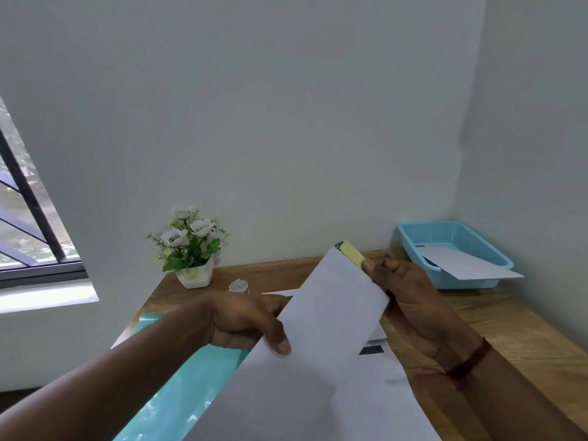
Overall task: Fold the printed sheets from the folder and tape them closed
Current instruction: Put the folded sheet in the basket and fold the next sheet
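Fingers [276,340] of the left hand [245,319] curl round the left edge of a folded sheet [331,313], raised above a wooden desk [509,338]. At the sheet's top right corner the right hand [410,297] pinches it, with a small yellow object [352,254] against the thumb. More white sheets [391,370] lie under the folded sheet. Left of it are a teal folder [178,393], a tape roll [238,286] and a potted plant with white flowers [191,249]. Right of it stands a blue basket [410,240] holding paper [467,265].

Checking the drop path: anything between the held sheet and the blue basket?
Nothing visible lies on the table between them. The right hand, gripping the sheet at its far edge, is on that side; the basket already holds a paper overhanging its front rim.
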### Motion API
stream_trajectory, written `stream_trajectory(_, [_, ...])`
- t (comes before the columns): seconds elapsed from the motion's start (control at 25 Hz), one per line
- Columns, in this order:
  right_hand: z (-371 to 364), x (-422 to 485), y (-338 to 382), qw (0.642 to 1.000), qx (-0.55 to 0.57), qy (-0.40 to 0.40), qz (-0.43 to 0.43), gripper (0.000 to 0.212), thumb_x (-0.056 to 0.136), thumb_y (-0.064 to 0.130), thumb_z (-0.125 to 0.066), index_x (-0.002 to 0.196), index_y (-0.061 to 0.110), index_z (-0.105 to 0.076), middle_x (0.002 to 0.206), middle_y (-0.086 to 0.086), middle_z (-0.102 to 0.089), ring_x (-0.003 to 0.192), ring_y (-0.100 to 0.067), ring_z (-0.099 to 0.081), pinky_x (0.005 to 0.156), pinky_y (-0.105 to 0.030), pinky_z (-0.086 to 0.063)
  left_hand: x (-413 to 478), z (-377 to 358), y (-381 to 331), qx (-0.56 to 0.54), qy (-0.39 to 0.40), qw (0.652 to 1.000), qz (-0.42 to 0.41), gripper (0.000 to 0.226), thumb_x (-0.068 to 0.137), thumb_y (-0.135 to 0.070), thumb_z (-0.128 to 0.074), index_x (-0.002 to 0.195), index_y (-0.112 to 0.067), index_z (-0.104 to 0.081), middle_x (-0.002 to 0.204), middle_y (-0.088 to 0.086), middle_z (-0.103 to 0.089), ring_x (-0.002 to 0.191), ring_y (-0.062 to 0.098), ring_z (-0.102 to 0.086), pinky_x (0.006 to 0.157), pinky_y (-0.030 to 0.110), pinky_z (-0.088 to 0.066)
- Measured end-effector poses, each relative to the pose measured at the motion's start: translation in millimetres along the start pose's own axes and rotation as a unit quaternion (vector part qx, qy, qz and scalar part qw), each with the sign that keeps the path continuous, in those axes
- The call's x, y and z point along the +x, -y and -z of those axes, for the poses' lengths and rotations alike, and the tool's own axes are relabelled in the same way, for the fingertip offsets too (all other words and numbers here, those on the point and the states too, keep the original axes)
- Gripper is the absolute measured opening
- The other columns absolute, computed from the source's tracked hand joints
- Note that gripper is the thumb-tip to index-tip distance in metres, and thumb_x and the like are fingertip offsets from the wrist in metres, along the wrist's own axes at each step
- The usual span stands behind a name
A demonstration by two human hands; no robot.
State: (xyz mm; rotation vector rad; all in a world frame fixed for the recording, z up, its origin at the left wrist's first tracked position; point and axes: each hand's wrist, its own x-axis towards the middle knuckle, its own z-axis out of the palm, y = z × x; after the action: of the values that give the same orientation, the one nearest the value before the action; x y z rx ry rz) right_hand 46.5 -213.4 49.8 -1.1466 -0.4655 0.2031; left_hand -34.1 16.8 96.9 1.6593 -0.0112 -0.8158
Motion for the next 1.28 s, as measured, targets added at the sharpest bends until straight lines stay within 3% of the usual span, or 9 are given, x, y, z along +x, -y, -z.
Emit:
stream_trajectory(0.16, [-3, 6, -6, 0.996, 0.002, -0.094, 0.001, 0.017, 0.091, 0.017, -0.060, 0.080, 0.010, -0.070, 0.073, -0.003, -0.072, 0.062, -0.011, -0.065, 0.051, -0.023, -0.053, 7, -3, -10, 0.165, -0.129, 0.971, -0.115, 0.050, 0.087, -0.012, -0.070, 0.133, -0.022, -0.055, 0.124, -0.001, -0.067, 0.112, 0.017, -0.065, 0.097, 0.036, -0.052])
stream_trajectory(0.24, [-3, 10, -11, 0.989, 0.026, -0.145, -0.005, 0.015, 0.092, 0.016, -0.061, 0.082, 0.012, -0.070, 0.075, -0.001, -0.072, 0.067, -0.012, -0.065, 0.052, -0.025, -0.055, 12, -12, -20, 0.364, -0.283, 0.877, -0.138, 0.083, 0.082, -0.052, -0.071, 0.149, -0.034, -0.026, 0.132, -0.013, -0.057, 0.121, 0.009, -0.055, 0.100, 0.030, -0.043])
stream_trajectory(0.32, [-4, 11, -16, 0.984, 0.048, -0.169, -0.012, 0.012, 0.092, 0.017, -0.062, 0.087, 0.011, -0.071, 0.078, -0.001, -0.073, 0.073, -0.013, -0.067, 0.056, -0.029, -0.057, 22, -29, -25, 0.504, -0.395, 0.754, -0.145, 0.115, 0.068, -0.076, -0.064, 0.153, -0.034, 0.001, 0.137, -0.009, -0.044, 0.125, 0.013, -0.045, 0.097, 0.032, -0.040])
stream_trajectory(0.44, [-8, 8, -25, 0.986, 0.035, -0.159, -0.027, 0.016, 0.092, 0.020, -0.062, 0.095, 0.008, -0.072, 0.087, -0.005, -0.075, 0.078, -0.014, -0.069, 0.060, -0.032, -0.056, 51, -50, -8, 0.604, -0.438, 0.648, -0.157, 0.136, 0.059, -0.086, -0.059, 0.149, -0.024, 0.022, 0.144, 0.003, -0.028, 0.124, 0.023, -0.038, 0.101, 0.043, -0.038])
stream_trajectory(0.64, [-12, 5, -25, 0.990, -0.011, -0.133, -0.044, 0.013, 0.092, 0.018, -0.062, 0.087, 0.010, -0.072, 0.081, -0.004, -0.075, 0.071, -0.015, -0.070, 0.061, -0.034, -0.058, 69, -39, 18, 0.593, -0.493, 0.615, -0.165, 0.127, 0.064, -0.068, -0.065, 0.151, -0.014, 0.009, 0.137, 0.005, -0.034, 0.119, 0.023, -0.037, 0.103, 0.042, -0.033])
stream_trajectory(0.8, [1, 8, -6, 0.984, -0.150, -0.012, -0.100, 0.014, 0.092, 0.012, -0.062, 0.098, 0.006, -0.073, 0.092, -0.011, -0.076, 0.076, -0.027, -0.072, 0.061, -0.034, -0.061, 60, -30, 24, 0.628, -0.486, 0.585, -0.169, 0.123, 0.065, -0.067, -0.067, 0.150, -0.016, 0.007, 0.141, 0.004, -0.028, 0.123, 0.022, -0.032, 0.110, 0.041, -0.030])
stream_trajectory(0.96, [13, 7, 2, 0.978, -0.157, 0.069, -0.115, 0.015, 0.089, 0.002, -0.063, 0.100, 0.006, -0.072, 0.094, -0.012, -0.075, 0.075, -0.023, -0.072, 0.063, -0.036, -0.062, 53, -32, 23, 0.670, -0.467, 0.546, -0.190, 0.125, 0.064, -0.068, -0.068, 0.151, -0.015, 0.005, 0.144, 0.006, -0.030, 0.125, 0.023, -0.032, 0.113, 0.046, -0.028])
stream_trajectory(1.16, [5, 9, -14, 0.949, -0.310, 0.047, -0.024, 0.025, 0.087, 0.003, -0.067, 0.098, 0.025, -0.071, 0.092, -0.001, -0.076, 0.075, -0.010, -0.072, 0.059, -0.019, -0.054, 61, -31, 28, 0.689, -0.460, 0.513, -0.225, 0.129, 0.051, -0.068, -0.076, 0.150, -0.007, -0.020, 0.133, 0.011, -0.049, 0.112, 0.026, -0.049, 0.097, 0.046, -0.045])
stream_trajectory(1.28, [8, 11, -16, 0.937, -0.350, 0.018, 0.002, 0.021, 0.086, -0.001, -0.064, 0.094, 0.015, -0.076, 0.078, -0.006, -0.075, 0.065, -0.019, -0.072, 0.052, -0.033, -0.058, 62, -28, 30, 0.692, -0.467, 0.507, -0.215, 0.124, 0.050, -0.061, -0.079, 0.148, -0.006, -0.026, 0.128, 0.011, -0.055, 0.108, 0.026, -0.056, 0.094, 0.046, -0.048])
